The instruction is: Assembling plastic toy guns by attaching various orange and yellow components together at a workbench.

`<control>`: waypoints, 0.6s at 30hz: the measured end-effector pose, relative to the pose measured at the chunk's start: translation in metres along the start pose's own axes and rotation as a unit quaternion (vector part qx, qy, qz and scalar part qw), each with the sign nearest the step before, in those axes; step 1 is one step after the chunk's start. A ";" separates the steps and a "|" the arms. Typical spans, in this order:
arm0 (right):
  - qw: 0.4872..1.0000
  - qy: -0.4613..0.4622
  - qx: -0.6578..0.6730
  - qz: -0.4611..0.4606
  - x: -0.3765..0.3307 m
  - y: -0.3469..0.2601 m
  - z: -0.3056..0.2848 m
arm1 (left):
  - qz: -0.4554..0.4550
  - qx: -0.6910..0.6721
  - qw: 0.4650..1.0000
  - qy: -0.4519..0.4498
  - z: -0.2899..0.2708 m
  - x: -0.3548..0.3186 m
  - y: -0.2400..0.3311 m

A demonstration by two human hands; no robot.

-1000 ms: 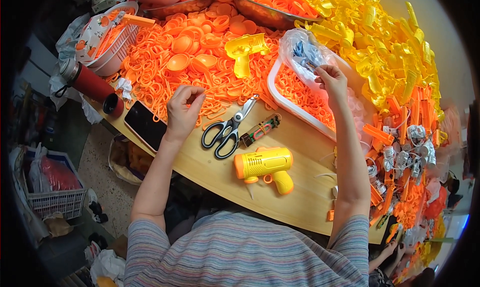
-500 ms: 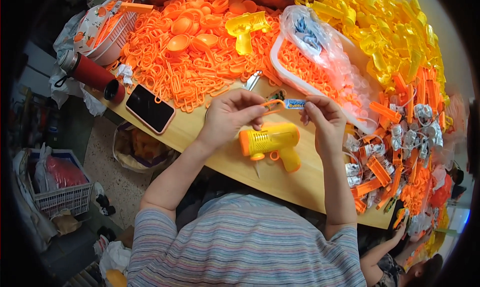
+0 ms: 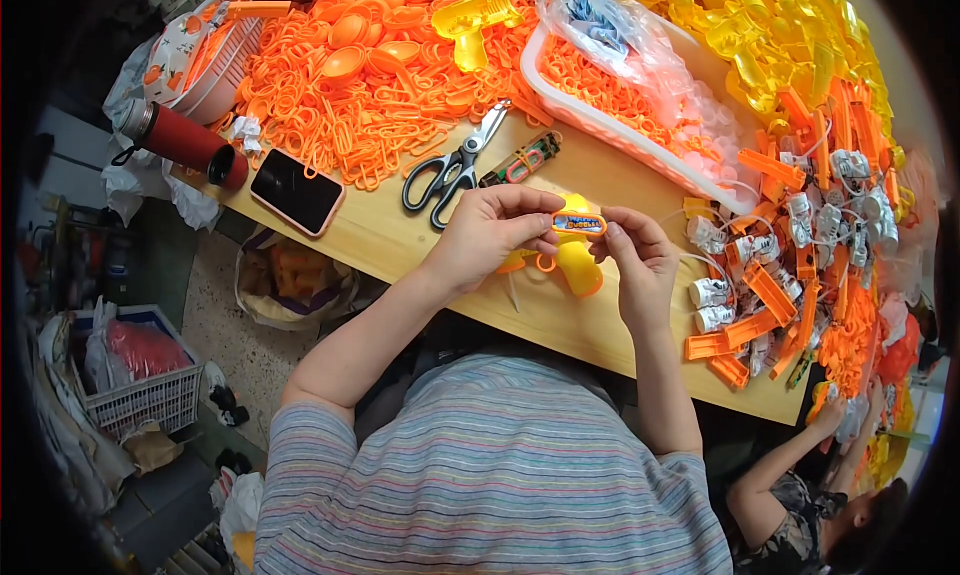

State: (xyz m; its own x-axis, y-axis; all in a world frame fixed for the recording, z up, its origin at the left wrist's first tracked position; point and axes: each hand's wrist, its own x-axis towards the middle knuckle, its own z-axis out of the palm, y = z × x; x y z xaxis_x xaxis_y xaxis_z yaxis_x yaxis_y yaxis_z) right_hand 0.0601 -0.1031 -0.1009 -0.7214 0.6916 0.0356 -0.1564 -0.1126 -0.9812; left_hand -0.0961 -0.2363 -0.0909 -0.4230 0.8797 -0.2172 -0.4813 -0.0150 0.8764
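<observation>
Between my hands is an oval orange plastic ring with a blue printed label (image 3: 579,223) lying within its outline. My left hand (image 3: 495,233) pinches its left end between thumb and fingers. At the right end, my right hand (image 3: 640,260) is closed, thumb and fingertips against the label's edge. Whether the label is stuck down I cannot tell. Just below and behind them lies a yellow toy gun (image 3: 579,268) with orange parts, partly hidden by my hands. Black-handled scissors (image 3: 457,163) and a small dark green banded bundle (image 3: 522,159) lie beyond my left hand.
A heap of orange rings (image 3: 340,125) covers the back, with a yellow gun shell (image 3: 470,30) on it. A white tray (image 3: 620,133) holds more. Yellow parts (image 3: 790,35) and orange-and-silver assemblies (image 3: 765,295) pile at right. A phone (image 3: 298,193) and red flask (image 3: 180,140) lie left. A co-worker (image 3: 790,495) sits lower right.
The label, earlier to the right of the ring, now sits over it as my hands have come together. My view has shifted, and the scissors and bundle now show more fully.
</observation>
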 end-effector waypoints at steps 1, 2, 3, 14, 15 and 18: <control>1.000 -0.005 0.003 0.000 -0.002 0.001 0.000 | -0.001 0.001 1.000 0.000 0.001 0.000 -0.001; 1.000 -0.011 0.006 0.001 -0.004 0.002 0.000 | -0.001 0.000 1.000 -0.001 0.001 0.000 -0.003; 1.000 -0.010 0.008 0.001 -0.006 0.002 0.000 | -0.002 -0.001 1.000 -0.001 0.001 -0.001 -0.005; 1.000 -0.024 0.002 0.006 -0.016 0.004 -0.002 | -0.005 0.011 1.000 0.010 0.006 -0.007 -0.009; 1.000 -0.024 0.002 0.007 -0.016 0.004 -0.002 | 0.000 0.008 1.000 0.011 0.006 -0.007 -0.009; 1.000 -0.020 0.005 -0.001 -0.017 0.005 -0.001 | 0.017 0.001 1.000 0.010 0.007 -0.008 -0.013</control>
State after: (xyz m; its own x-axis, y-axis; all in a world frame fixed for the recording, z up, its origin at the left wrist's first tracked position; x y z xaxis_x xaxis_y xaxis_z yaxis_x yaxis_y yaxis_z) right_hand 0.0722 -0.1146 -0.1067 -0.7478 0.6624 0.0450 -0.1646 -0.1194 -0.9791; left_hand -0.0817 -0.2397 -0.0976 -0.4545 0.8688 -0.1965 -0.4649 -0.0432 0.8843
